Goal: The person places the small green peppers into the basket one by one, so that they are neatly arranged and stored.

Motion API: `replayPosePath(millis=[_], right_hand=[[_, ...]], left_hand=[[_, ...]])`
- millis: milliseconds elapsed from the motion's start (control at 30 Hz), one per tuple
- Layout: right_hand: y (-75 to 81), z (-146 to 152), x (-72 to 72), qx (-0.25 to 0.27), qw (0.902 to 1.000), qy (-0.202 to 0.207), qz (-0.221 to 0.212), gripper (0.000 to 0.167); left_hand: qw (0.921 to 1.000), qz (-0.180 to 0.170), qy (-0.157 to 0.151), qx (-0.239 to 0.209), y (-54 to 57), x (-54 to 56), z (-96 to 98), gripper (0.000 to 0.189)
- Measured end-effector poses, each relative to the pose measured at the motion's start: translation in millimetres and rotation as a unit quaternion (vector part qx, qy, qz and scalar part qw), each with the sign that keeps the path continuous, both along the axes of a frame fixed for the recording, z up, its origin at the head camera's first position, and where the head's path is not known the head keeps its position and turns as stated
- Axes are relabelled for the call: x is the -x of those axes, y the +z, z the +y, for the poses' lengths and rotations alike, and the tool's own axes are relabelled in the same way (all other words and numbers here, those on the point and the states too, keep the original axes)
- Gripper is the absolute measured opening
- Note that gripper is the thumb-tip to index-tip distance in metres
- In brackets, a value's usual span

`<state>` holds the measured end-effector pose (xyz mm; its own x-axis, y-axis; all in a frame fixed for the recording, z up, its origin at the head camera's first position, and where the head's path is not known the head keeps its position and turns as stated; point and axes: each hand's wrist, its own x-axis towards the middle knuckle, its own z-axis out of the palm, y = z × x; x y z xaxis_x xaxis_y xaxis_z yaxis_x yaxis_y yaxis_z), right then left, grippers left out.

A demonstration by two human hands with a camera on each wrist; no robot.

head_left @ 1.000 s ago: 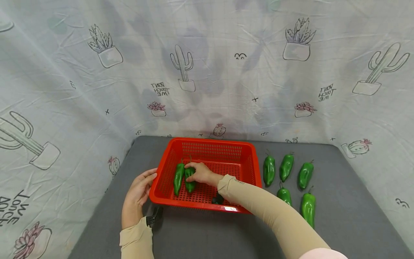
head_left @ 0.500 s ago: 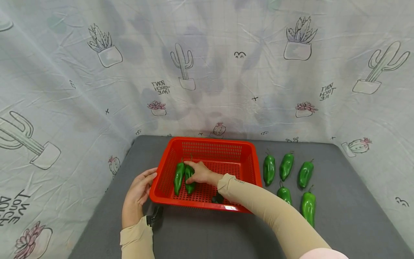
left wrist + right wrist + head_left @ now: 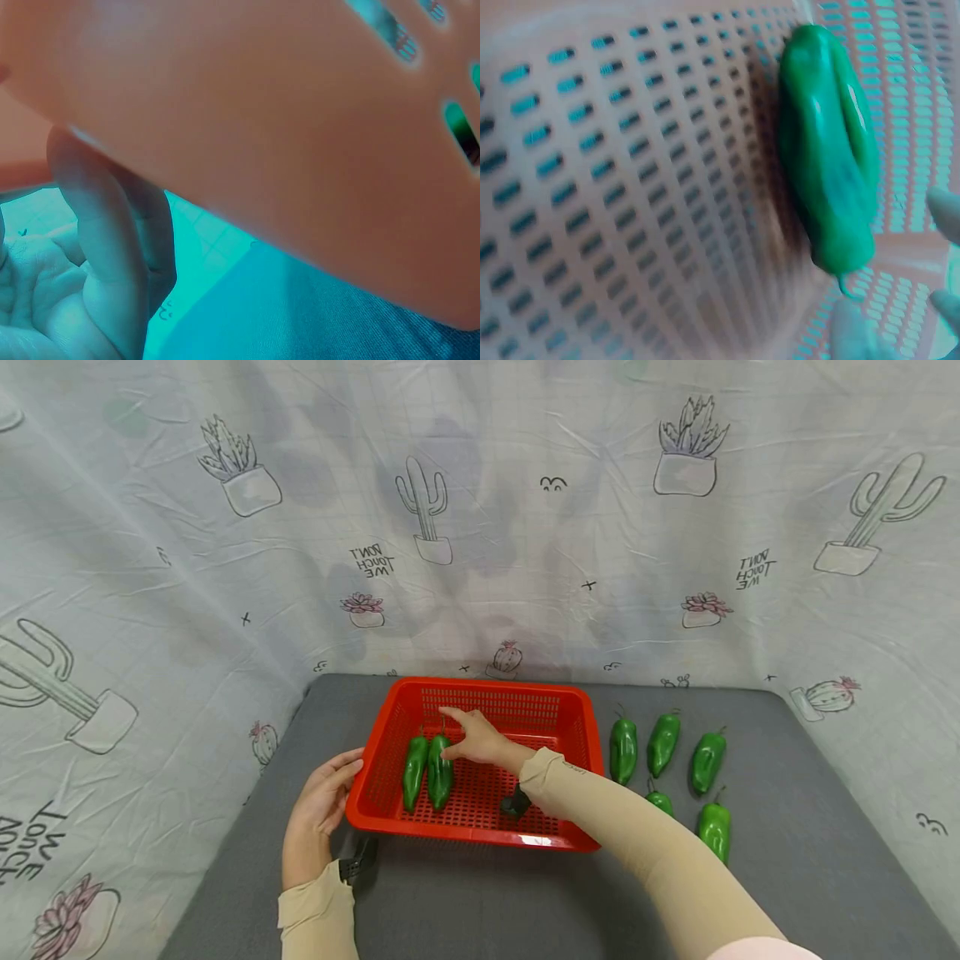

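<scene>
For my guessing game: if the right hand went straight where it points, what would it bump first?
Probably the red basket's far left corner, though the right hand might pass above; height's unclear.

- Your red rectangular plastic basket (image 3: pixel 450 833) has a smooth, glossy rim and perforated walls.
- The two long green peppers (image 3: pixel 441 777) inside it look smooth and shiny, and you can see highlights on their skins.
- The five shorter-looking green peppers (image 3: pixel 663 743) to your right are just as glossy.
- Your flat grey tabletop (image 3: pixel 465 902) appears matt.
- The white plant-printed curtain (image 3: pixel 495 527) facing you looks like thin, creased cloth.
- Your beige long sleeves (image 3: pixel 622 852) are matt, wrinkled cloth.
</scene>
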<state>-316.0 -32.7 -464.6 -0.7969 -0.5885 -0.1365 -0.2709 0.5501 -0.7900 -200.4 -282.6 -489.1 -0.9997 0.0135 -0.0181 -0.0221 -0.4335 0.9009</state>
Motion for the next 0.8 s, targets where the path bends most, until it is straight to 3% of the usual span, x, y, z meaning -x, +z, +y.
replayPosePath(millis=[233, 600, 800], right_hand=[[24.8, 24, 9.1, 0.09, 0.9959, 0.007, 0.006, 0.068], [76.4, 64, 2.6, 0.209, 0.9779, -0.009, -0.011, 0.055], [84.9, 97, 0.7, 0.246, 0.9693, -0.003, 0.003, 0.057]], left_hand=[[1.0, 0.002, -0.004, 0.0, 0.3, 0.6, -1.0, 0.027], [1.0, 0.008, -0.006, -0.002, 2.5, 2.3, -1.8, 0.026], [0.9999, 0.0, -0.008, -0.008, 2.9, 0.9, 0.2, 0.026]])
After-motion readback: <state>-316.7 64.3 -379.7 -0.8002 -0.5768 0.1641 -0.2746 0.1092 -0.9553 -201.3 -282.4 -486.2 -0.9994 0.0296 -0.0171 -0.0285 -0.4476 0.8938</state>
